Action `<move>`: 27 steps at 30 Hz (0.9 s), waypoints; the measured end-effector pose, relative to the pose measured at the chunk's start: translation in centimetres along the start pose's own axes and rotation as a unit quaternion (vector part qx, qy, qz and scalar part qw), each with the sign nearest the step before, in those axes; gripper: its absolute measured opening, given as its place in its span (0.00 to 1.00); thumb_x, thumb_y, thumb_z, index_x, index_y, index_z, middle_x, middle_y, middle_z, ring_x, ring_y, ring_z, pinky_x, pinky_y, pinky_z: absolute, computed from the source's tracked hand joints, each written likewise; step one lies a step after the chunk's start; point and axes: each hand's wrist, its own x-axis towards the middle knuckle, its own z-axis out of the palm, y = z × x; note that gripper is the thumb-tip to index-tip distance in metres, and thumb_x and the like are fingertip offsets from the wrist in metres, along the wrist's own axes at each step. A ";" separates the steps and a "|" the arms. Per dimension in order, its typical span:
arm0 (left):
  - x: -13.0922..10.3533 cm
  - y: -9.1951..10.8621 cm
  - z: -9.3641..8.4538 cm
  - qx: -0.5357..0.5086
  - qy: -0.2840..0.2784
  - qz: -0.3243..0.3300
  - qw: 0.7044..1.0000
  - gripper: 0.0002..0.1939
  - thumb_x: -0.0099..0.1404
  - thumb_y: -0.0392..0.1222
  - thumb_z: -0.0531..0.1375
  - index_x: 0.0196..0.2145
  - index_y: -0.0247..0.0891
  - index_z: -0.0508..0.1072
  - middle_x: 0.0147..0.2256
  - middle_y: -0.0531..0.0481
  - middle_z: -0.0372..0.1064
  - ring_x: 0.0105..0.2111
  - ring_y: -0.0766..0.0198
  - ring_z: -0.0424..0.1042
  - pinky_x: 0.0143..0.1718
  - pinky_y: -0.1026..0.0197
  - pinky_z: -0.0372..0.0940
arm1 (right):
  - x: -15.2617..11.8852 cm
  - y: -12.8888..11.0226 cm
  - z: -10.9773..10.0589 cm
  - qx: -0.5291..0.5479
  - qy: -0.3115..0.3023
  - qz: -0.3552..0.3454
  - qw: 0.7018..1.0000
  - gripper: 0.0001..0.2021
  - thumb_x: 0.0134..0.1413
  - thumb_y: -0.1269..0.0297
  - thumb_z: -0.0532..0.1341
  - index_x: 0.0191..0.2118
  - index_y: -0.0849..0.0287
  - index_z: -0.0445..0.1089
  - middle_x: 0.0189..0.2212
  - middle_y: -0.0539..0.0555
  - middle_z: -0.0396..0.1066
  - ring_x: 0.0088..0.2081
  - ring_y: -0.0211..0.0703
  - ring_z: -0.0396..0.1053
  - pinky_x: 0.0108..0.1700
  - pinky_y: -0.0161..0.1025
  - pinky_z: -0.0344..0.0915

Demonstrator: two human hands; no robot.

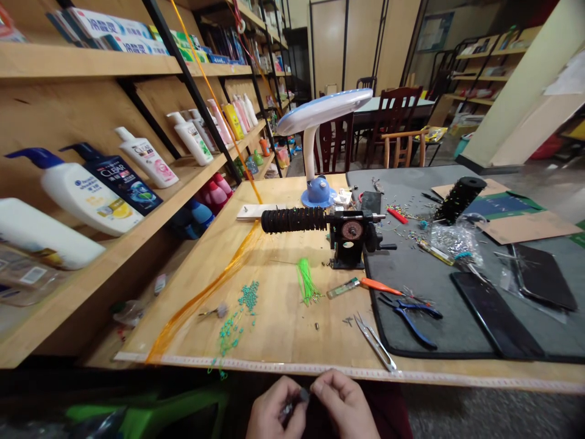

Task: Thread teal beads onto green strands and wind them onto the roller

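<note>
At the bottom middle, below the table's front edge, my left hand [274, 411] is closed around a small dark object [301, 396], too small to name. My right hand [343, 407] is pinched just beside it; whatever its fingertips hold is hidden. Thread snips [375, 344] lie on the table edge above my right hand. Farther back stands a black hand-cranked winder [350, 238] with a ridged black roller [295, 220]. A bundle of green line pieces [308, 283] lies before it, and turquoise beads [248, 297] on green threads lie to the left.
Orange threads [201, 283] drape over the table's left side. Blue pliers [414, 320], an orange-handled tool [381, 286] and a black phone [496, 314] lie on the right, around the grey mat [423, 244]. A lamp [315, 152] stands behind; shelves of bottles [91, 195] line the left.
</note>
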 end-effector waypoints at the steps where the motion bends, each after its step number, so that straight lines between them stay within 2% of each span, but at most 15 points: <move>1: 0.0 -0.1 0.1 -0.030 -0.006 -0.026 0.999 0.12 0.58 0.47 0.61 0.23 0.39 0.67 0.19 0.56 0.58 0.19 0.68 0.56 0.21 0.68 0.54 | 0.0 -0.1 0.0 0.006 0.005 0.004 1.000 0.23 0.35 0.43 0.70 0.20 0.60 0.67 0.16 0.44 0.60 0.21 0.34 0.52 0.27 0.33 0.53; 5: 0.0 -0.1 0.2 -0.121 -0.031 -0.095 0.988 0.17 0.57 0.55 0.62 0.25 0.39 0.65 0.22 0.55 0.59 0.25 0.66 0.60 0.27 0.68 0.59 | 0.1 0.2 0.1 0.016 0.005 0.017 1.000 0.25 0.33 0.40 0.69 0.20 0.59 0.64 0.15 0.43 0.57 0.21 0.33 0.48 0.25 0.33 0.49; 9: 0.2 1.1 -0.1 -0.163 -0.050 -0.133 0.976 0.17 0.55 0.55 0.64 0.27 0.38 0.66 0.25 0.54 0.61 0.28 0.64 0.63 0.32 0.66 0.61 | 0.4 1.0 0.0 0.013 0.006 0.009 1.000 0.25 0.36 0.39 0.67 0.21 0.57 0.62 0.15 0.42 0.54 0.19 0.32 0.44 0.23 0.33 0.46; 15: 0.8 2.2 -0.5 -0.158 -0.071 -0.138 0.975 0.14 0.55 0.50 0.64 0.26 0.38 0.67 0.25 0.54 0.61 0.28 0.64 0.62 0.32 0.65 0.60 | 0.2 0.8 0.0 -0.015 -0.002 0.001 1.000 0.24 0.38 0.41 0.66 0.21 0.56 0.59 0.16 0.41 0.52 0.20 0.33 0.44 0.23 0.33 0.45; 21: 0.9 1.3 0.0 -0.097 -0.069 -0.128 0.985 0.13 0.54 0.48 0.63 0.23 0.37 0.67 0.21 0.56 0.57 0.24 0.66 0.57 0.26 0.67 0.55 | 0.2 0.7 -0.1 -0.032 -0.012 -0.006 0.999 0.25 0.38 0.40 0.65 0.21 0.57 0.59 0.16 0.41 0.51 0.21 0.33 0.44 0.24 0.33 0.44; 27: 0.7 0.6 0.2 -0.061 -0.048 -0.112 0.991 0.13 0.54 0.49 0.64 0.23 0.36 0.71 0.18 0.58 0.56 0.20 0.70 0.52 0.21 0.69 0.51 | 0.1 0.0 -0.1 -0.049 -0.019 0.003 0.999 0.22 0.38 0.44 0.66 0.20 0.56 0.59 0.16 0.41 0.50 0.22 0.34 0.45 0.25 0.34 0.44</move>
